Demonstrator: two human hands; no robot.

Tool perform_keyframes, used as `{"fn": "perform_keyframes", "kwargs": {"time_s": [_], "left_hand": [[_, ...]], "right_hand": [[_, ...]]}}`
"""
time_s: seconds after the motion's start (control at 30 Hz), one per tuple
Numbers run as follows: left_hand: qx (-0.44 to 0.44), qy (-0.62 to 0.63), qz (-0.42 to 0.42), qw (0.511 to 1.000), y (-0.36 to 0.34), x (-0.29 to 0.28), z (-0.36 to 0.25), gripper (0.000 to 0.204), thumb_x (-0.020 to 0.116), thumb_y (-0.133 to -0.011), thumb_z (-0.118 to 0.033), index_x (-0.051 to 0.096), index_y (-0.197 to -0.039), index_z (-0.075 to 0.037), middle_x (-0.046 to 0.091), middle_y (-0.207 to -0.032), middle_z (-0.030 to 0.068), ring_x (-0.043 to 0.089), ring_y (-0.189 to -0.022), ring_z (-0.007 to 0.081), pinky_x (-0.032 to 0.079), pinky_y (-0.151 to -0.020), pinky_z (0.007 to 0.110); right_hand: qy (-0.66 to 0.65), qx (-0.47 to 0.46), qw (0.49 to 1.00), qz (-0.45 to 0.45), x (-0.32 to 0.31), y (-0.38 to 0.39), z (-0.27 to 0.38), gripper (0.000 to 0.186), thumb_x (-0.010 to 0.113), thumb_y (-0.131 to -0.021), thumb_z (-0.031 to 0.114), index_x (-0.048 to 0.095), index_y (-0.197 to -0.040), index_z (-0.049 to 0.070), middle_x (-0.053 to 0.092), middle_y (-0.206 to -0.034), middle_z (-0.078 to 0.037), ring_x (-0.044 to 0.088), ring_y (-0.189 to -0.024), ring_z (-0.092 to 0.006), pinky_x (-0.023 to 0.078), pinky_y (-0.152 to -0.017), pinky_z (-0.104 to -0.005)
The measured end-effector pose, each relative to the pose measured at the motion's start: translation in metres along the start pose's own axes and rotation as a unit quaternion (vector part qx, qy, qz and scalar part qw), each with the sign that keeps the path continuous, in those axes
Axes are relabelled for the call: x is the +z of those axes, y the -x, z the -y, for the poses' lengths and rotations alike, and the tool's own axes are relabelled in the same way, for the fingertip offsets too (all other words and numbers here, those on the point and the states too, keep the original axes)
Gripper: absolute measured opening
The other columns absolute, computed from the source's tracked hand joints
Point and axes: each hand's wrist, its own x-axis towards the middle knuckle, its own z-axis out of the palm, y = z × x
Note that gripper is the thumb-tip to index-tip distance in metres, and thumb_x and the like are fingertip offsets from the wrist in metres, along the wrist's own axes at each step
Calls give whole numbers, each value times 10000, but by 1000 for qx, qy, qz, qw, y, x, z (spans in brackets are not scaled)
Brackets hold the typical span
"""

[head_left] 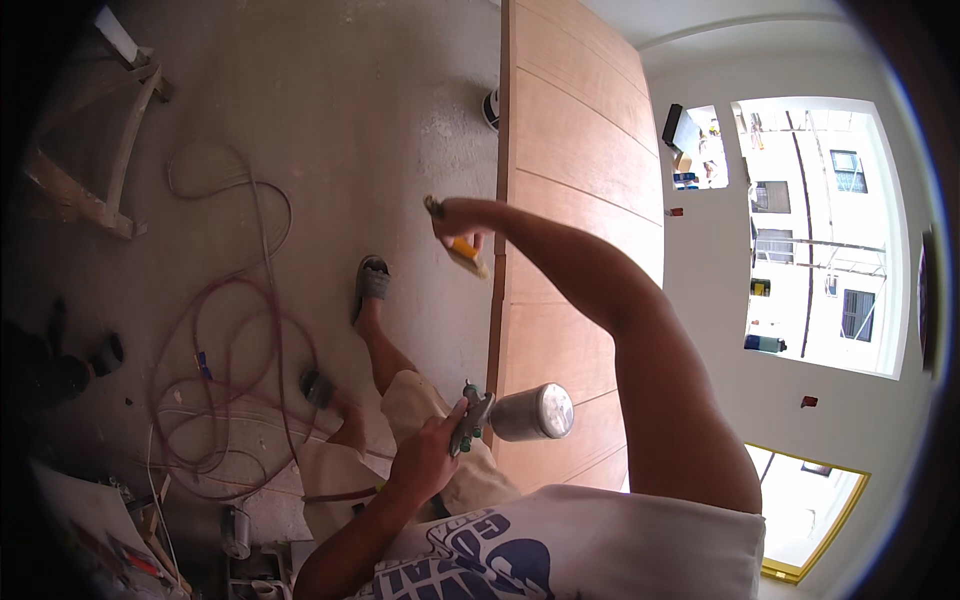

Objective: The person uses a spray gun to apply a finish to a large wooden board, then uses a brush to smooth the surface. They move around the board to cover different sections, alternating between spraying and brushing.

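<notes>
My left hand (425,458) is closed around the handle of a spray gun (472,418), low in front of my body. A silver metal cup (532,413) is fitted to the gun and points to the right. My right arm stretches forward past the edge of a grooved wooden panel (565,130). At its end my right hand (462,220) is closed on what looks like a paintbrush (466,252), with a yellow part and a pale flat end. A small dark greenish piece sticks out at the hand's far side; I cannot make out what it is.
A reddish hose (275,290) lies in loose loops on the grey floor (350,110), left of my feet. A wooden frame (115,190) stands at far left. A metal can (236,532) stands lower left. Window openings (820,240) break the white wall at right.
</notes>
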Motion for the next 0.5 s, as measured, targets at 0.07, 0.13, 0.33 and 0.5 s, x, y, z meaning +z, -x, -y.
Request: {"fn": "perform_keyframes", "kwargs": {"time_s": [0.07,0.13,0.33,0.5], "left_hand": [[10,4,11,1000,-25,-9,-5,807,736,-861,-88,410,-1595,-178,641,-1080,192,696,-947,407,570,-809,499],[6,12,-15,1000,-56,-21,-10,701,726,-906,-141,470,-1558,-163,650,-1014,200,684,-926,416,553,-786,508],[-45,15,-13,999,-144,-72,-39,747,722,-869,-87,461,-1561,-192,644,-1059,189,685,-945,407,562,-803,510],[-46,-17,-27,998,-225,-120,-69,753,721,-873,-92,454,-1568,-206,637,-1031,169,688,-899,397,563,-773,506]], "right_hand": [[70,54,994,64,16,-12,-27,448,654,-818,19,600,-1225,-160,667,-1100,-386,737,-939,-485,672,-701,-545],[110,101,987,53,-19,-28,-36,450,622,-818,-3,588,-1232,-177,686,-1006,-372,747,-852,-482,665,-668,-538],[158,106,975,-114,-225,-102,-17,384,631,-836,64,665,-1180,-104,706,-1072,-325,744,-903,-458,642,-721,-509],[321,-26,904,-282,-347,-130,12,363,719,-792,96,744,-1139,-8,746,-1100,-229,748,-1029,-380,605,-831,-479]]}}
